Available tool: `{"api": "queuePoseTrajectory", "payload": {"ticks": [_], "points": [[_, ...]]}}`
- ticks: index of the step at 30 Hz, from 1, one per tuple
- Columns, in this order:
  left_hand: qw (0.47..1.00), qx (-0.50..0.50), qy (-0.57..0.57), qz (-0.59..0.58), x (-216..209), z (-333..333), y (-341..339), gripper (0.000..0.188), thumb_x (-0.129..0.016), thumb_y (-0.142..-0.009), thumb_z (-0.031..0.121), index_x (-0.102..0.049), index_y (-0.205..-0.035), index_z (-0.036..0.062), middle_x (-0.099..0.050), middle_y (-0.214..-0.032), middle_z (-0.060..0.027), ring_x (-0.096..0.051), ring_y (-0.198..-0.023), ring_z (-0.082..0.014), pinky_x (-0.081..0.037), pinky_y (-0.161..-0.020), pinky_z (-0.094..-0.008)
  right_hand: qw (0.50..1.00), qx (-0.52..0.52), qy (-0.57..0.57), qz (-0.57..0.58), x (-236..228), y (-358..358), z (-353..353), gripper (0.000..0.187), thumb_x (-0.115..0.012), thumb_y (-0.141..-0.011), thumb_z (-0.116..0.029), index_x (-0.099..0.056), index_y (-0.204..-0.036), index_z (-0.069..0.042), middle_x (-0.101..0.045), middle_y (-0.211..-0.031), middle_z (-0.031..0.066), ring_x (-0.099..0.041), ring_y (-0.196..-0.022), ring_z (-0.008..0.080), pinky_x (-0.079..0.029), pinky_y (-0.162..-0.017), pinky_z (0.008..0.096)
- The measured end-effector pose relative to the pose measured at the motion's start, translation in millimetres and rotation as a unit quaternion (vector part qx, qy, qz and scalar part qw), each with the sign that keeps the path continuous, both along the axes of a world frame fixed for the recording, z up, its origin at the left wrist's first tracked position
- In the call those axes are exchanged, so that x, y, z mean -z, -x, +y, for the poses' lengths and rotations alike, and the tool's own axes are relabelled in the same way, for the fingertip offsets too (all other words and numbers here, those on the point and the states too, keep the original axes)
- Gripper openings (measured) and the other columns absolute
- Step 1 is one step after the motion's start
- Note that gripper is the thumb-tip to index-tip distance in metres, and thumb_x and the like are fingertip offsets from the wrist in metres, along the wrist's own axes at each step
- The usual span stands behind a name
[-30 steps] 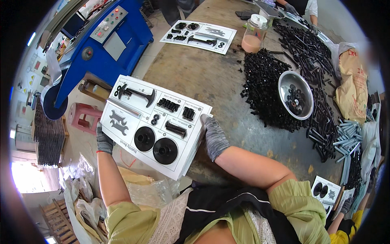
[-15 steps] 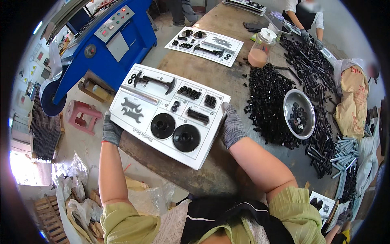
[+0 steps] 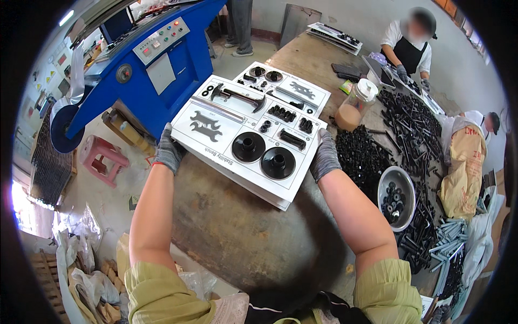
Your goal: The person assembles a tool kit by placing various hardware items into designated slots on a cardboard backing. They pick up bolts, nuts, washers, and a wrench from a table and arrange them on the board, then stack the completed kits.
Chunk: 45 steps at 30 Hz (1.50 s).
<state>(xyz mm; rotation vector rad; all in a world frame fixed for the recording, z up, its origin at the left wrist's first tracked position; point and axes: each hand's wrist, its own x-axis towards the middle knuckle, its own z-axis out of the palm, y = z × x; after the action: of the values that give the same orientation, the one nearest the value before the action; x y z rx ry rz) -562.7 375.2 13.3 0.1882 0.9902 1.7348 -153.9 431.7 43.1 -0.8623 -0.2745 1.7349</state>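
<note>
A stack of white hardware cards is between my two hands, raised over the table and tilted. The top card carries two flat wrenches, two black round discs, several black bolts and a black hammer-shaped piece, under what looks like clear film. My left hand, in a grey glove, grips the stack's left edge. My right hand, also gloved, grips its right edge. Behind, partly covered by the stack, lies a similar hardware card.
To the right are heaps of black bolts and small black parts, a metal bowl of black rings, and a plastic jar. Silver rods lie nearer. A co-worker handles parts across the table. A blue machine and pink stool stand left.
My hands have carried the stack forward and right, so it now overlaps the card behind it. The view has shifted, showing more of the co-worker.
</note>
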Motion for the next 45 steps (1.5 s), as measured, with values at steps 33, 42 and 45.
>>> {"api": "queuePoseTrajectory", "payload": {"ticks": [33,42,45], "points": [[0.978,-0.078,0.056,0.184,-29.0,44.0,-23.9,0.032,-0.057,-0.092,0.032,-0.059,-0.110,0.0062,-0.064,-0.103,-0.0087,-0.061,-0.089,-0.0221,-0.048,-0.080,-0.0341,0.969,0.045,-0.046,-0.240,65.3,-10.7,34.0,0.046,-0.049,-0.093,-0.035,-0.052,-0.124,0.000,-0.059,-0.115,0.0093,-0.055,-0.101,0.0208,-0.042,-0.090,0.0281],[0.879,-0.260,-0.026,0.400,-61.3,-10.9,-52.8,0.058,-0.067,-0.087,0.027,-0.039,-0.135,0.0116,-0.050,-0.124,-0.0086,-0.052,-0.104,-0.0173,-0.047,-0.083,-0.0321,0.932,-0.021,0.021,-0.362,-31.2,-19.6,-79.7,0.052,-0.053,-0.091,-0.043,-0.052,-0.125,-0.004,-0.057,-0.108,0.0072,-0.052,-0.097,0.0179,-0.041,-0.088,0.0299],[0.922,-0.167,-0.174,0.304,-87.9,-56.1,-116.4,0.051,-0.058,-0.091,0.014,-0.036,-0.137,0.0151,-0.047,-0.128,-0.0061,-0.051,-0.106,-0.0168,-0.045,-0.086,-0.0287,0.946,-0.070,-0.092,-0.303,3.7,-66.8,-140.3,0.056,-0.054,-0.091,-0.043,-0.044,-0.132,-0.006,-0.054,-0.116,0.0056,-0.051,-0.100,0.0153,-0.041,-0.090,0.0313]]}}
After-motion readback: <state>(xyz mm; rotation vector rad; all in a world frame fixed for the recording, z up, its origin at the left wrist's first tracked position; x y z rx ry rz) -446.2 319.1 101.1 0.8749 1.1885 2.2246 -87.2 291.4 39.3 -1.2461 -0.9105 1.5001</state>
